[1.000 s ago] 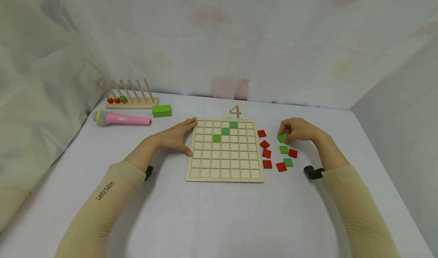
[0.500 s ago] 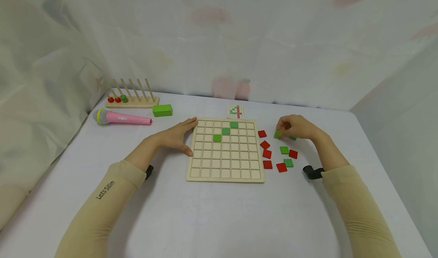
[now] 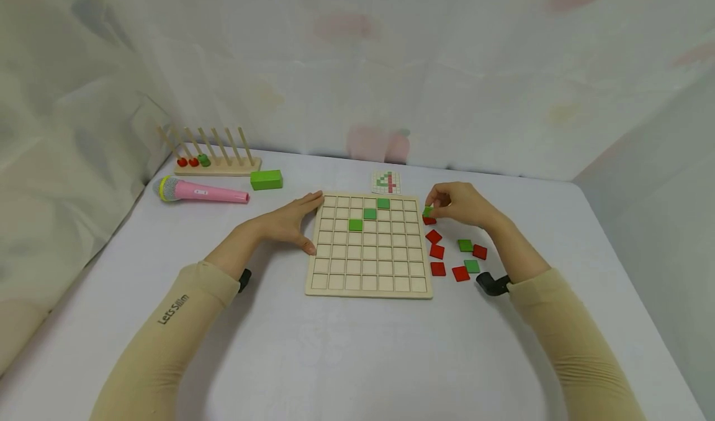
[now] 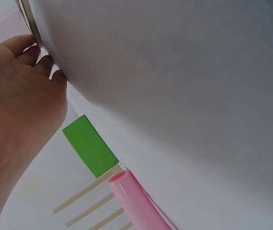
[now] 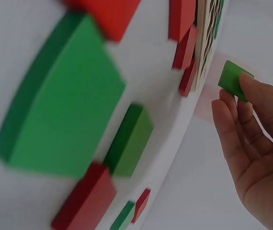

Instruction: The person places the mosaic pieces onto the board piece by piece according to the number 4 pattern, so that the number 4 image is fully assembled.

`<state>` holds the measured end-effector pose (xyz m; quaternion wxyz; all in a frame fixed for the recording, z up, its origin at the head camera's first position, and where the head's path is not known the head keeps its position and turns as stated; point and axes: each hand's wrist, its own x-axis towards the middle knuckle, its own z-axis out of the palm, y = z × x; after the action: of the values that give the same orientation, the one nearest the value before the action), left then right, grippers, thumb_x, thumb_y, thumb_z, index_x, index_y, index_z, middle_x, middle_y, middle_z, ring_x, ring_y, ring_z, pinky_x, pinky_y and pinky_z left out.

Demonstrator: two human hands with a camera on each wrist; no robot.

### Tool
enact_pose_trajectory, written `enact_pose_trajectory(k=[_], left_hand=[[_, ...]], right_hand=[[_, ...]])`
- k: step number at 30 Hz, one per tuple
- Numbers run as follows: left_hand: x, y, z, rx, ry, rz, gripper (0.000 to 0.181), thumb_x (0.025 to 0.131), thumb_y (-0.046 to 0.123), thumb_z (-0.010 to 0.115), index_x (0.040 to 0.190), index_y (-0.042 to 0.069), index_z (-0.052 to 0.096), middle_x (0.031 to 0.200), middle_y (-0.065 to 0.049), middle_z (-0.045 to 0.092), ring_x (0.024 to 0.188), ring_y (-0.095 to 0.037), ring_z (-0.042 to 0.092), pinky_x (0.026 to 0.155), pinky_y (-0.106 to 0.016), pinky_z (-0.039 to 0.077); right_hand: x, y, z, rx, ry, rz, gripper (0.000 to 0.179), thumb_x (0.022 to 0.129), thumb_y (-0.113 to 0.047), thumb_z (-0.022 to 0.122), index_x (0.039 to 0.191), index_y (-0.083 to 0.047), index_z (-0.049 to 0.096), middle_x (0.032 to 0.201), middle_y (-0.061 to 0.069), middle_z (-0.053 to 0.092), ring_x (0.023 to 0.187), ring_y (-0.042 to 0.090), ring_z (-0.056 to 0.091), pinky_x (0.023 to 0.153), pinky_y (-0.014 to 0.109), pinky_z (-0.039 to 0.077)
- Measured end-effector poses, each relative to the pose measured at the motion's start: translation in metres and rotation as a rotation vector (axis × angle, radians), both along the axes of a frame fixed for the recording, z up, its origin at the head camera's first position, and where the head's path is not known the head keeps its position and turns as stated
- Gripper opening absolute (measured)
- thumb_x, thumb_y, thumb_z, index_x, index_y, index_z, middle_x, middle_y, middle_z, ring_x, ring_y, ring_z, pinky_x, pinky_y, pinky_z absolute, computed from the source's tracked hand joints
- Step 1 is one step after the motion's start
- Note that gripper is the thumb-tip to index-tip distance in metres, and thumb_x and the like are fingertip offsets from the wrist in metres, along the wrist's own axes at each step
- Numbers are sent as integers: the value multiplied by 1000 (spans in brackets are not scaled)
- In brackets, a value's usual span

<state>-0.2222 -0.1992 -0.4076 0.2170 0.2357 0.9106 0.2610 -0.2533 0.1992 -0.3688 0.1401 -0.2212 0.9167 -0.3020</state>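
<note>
My right hand (image 3: 460,203) pinches a small green square tile (image 5: 231,76) between thumb and fingers. It is raised near the right edge of a wooden grid board (image 3: 368,253), and overlaps a red tile (image 3: 429,221) in the head view. Three green tiles lie in a diagonal on the board, one of them a green tile (image 3: 355,225) near its middle. Spread along the board's left edge, my left hand (image 3: 285,225) touches it with thumb and fingertips. Right of the board lie several red tiles (image 3: 438,269) and loose green tiles (image 3: 465,245).
Behind the board lies a pattern card (image 3: 386,182) with a red and green grid design. At the back left are a green block (image 3: 266,180), a pink toy microphone (image 3: 206,192) and a wooden peg rack (image 3: 218,169) carrying red and green beads. White cloth hangs behind the table.
My right hand has picked up a green tile from the loose ones and carried it left to the board's edge. My left hand has stayed in place.
</note>
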Motion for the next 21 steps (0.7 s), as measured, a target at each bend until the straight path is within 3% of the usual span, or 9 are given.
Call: enact_pose_trajectory(k=[10, 21], left_hand=[[0, 0, 1, -15, 0, 3, 128, 67, 44, 89, 159, 4, 9, 170, -10, 0, 157, -35, -3, 126, -58, 7], [1, 0, 0, 0, -10, 1, 128, 67, 44, 89, 159, 4, 9, 170, -9, -1, 157, -34, -4, 126, -58, 6]], right_hand=[[7, -33, 5, -39, 39, 72, 11, 89, -13, 73, 99, -10, 69, 85, 6, 64, 82, 19, 57, 69, 28, 46], [11, -63, 1, -91, 64, 166, 12, 89, -14, 74, 99, -11, 69, 95, 5, 72, 87, 17, 64, 79, 31, 55]])
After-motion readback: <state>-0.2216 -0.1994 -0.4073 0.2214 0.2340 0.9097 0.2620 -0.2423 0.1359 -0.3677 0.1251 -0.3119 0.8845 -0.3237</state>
